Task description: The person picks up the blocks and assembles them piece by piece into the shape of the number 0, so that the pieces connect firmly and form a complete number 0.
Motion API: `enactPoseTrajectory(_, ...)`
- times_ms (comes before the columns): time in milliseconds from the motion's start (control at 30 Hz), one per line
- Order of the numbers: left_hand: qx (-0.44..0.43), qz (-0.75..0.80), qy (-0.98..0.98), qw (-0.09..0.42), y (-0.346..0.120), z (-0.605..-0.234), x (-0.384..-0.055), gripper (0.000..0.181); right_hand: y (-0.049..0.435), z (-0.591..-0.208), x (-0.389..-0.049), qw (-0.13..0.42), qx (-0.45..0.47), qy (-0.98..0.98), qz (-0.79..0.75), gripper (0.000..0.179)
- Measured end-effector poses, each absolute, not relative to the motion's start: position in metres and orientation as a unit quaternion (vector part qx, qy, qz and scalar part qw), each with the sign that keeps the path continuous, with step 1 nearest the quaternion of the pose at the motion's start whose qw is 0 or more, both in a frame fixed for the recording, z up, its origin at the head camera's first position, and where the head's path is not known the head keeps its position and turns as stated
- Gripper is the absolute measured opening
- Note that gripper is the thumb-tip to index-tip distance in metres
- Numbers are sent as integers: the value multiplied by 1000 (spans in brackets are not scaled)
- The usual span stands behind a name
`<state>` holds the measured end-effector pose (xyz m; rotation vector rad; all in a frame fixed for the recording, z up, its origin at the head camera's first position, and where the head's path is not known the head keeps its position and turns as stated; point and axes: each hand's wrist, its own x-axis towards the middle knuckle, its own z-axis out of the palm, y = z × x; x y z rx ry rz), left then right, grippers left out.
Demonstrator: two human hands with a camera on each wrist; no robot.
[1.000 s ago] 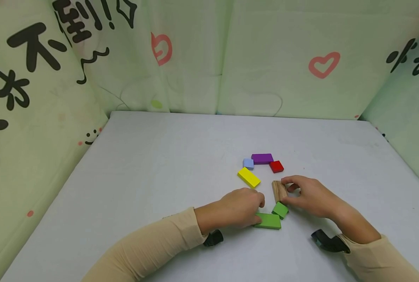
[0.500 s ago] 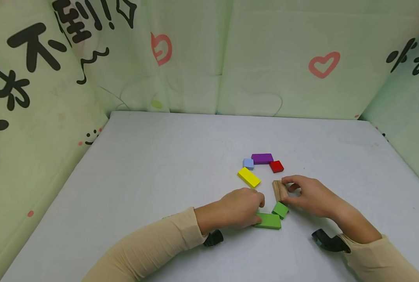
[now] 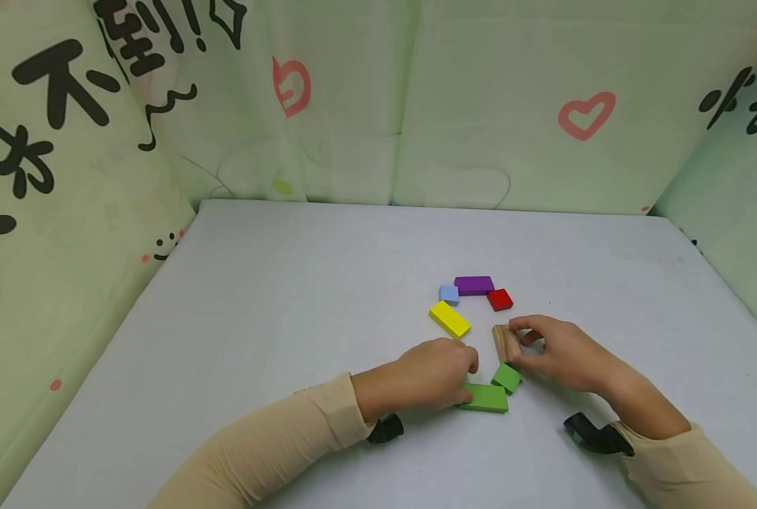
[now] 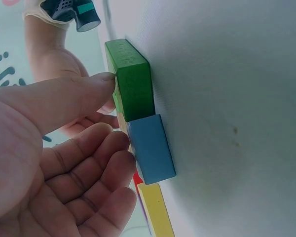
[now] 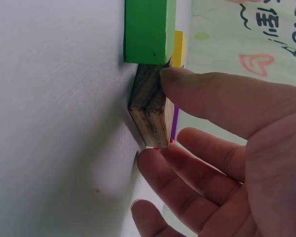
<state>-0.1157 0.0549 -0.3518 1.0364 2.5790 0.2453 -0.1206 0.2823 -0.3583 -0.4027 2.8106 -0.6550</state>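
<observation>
In the head view my left hand lies over the near-left part of a ring of blocks. Its thumb touches the left end of a long green block. In the left wrist view its curled fingers stand beside a blue block, which the hand hides from the head view. My right hand holds a brown wooden block at the ring's right side. In the right wrist view the thumb lies on that block, with fingertips near its other end. A small green block sits between the long green and wooden blocks.
Farther back on the white table lie a yellow block, a light blue block, a purple block and a red block. Green printed curtains stand along the back and sides.
</observation>
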Motion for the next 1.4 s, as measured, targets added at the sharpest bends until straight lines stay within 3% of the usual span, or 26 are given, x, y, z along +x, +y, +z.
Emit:
enactPoseTrajectory(900,361,83,912,176,55,-350,-116,34,281,-356,-120,116,-136,957,-229,58)
enactPoseTrajectory(1400,364,91,910,176,54,-350,-115,33,284,-349,-124,82,-142,959,-232,53)
